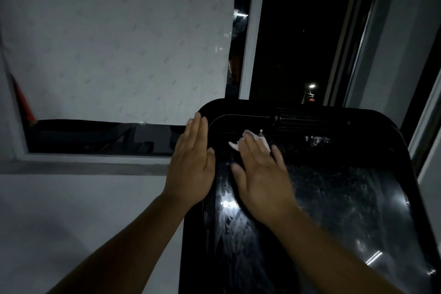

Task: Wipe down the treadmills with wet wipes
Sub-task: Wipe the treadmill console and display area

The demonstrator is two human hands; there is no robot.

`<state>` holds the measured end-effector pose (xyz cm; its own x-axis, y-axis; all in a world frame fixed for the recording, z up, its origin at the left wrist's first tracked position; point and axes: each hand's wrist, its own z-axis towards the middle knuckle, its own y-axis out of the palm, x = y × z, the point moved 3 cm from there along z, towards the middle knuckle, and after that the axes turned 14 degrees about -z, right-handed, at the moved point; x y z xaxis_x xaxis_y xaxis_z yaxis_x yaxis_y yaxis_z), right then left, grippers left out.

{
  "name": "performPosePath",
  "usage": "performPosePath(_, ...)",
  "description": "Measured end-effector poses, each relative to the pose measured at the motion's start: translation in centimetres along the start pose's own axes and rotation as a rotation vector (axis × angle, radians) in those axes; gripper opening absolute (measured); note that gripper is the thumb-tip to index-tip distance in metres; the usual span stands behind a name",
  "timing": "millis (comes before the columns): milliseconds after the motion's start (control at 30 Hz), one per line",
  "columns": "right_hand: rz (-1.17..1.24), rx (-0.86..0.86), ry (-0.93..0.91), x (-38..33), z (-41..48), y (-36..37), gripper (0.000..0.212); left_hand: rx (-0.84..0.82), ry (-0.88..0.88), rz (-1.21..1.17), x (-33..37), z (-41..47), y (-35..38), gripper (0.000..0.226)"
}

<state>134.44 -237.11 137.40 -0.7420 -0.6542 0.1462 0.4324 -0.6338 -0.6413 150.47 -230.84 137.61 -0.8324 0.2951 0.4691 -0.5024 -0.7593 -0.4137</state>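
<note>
Currently right hand [261,174] lies flat, fingers straight, pressing a white wet wipe [248,142] onto the glossy black treadmill console [334,198] near its upper left corner. Left hand [192,162] is also flat, fingers straight and together, resting on the console's left edge, holding nothing. Wet streaks show on the panel.

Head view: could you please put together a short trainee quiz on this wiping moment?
1. True or false: the wipe lies under the right hand.
2. Where does the left hand rest? A) the panel's left edge B) the floor C) the wipe
3. Fill in: both hands have ____ fingers.
Key: 1 true; 2 A; 3 straight.
</note>
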Motion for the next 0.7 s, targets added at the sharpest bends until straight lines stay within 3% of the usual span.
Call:
performPosePath(167, -0.024, -0.025, -0.197, -1.1, -3.5, 0.5, 0.057, -0.016, -0.013, -0.02, 0.1, -0.2, -0.1, 0.064)
performPosePath(300, 0.017, -0.009, 0.024, 0.2, -0.2, 0.1, 0.059, 0.001, -0.022, -0.073, 0.4, -1.1, 0.2, 0.065)
performPosePath(400, 0.055, 0.007, -0.068, -2.9, -0.5, 0.3, 0.057, -0.013, -0.024, -0.068, 0.2, -1.1, 0.1, 0.063)
performPosePath(500, -0.022, 0.016, -0.161, -1.5, -2.0, 0.3, 0.053, -0.007, -0.003, -0.062, 0.0, -1.2, -0.1, 0.064)
performPosePath(700, 0.023, 0.2, -0.059, -0.3, -0.2, -0.8, 0.031, -0.005, -0.006, -0.041, 0.1, -1.2, 0.0, 0.064)
